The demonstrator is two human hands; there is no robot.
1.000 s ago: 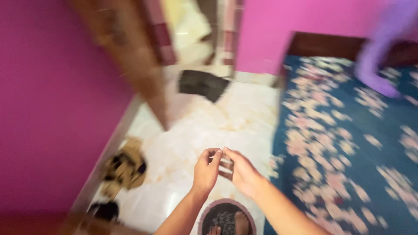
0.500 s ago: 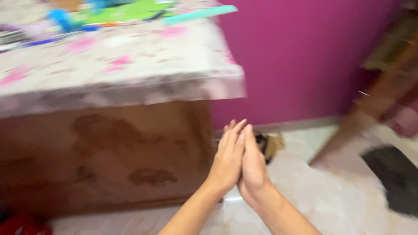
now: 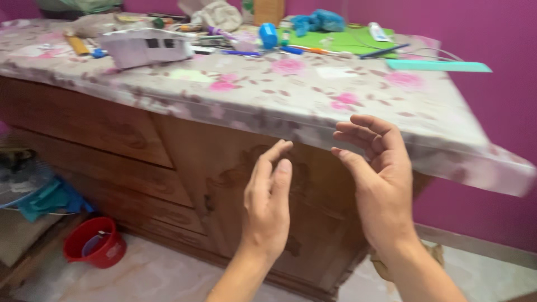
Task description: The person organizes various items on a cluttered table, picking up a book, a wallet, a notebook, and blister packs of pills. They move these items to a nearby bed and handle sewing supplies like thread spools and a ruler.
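My left hand (image 3: 269, 204) is raised in front of a brown wooden cabinet (image 3: 184, 168), fingers straight and together, holding nothing. My right hand (image 3: 377, 168) is beside it, a little apart, fingers curled and spread, empty too. Both hands hover just below the front edge of the cabinet top, which is covered by a pale cloth with pink flowers (image 3: 291, 95). Neither hand touches the cabinet or the cloth.
On the cloth lie a grey cardboard box (image 3: 146, 47), a blue object (image 3: 268, 34), green sheets (image 3: 341, 42), a teal strip (image 3: 439, 65) and pens. A red bucket (image 3: 96, 243) stands on the floor at the left. Magenta wall (image 3: 481, 39) is behind.
The view has swung from the bed and floor to the cabinet. My hands, pressed palm to palm half a second ago, have come apart and opened.
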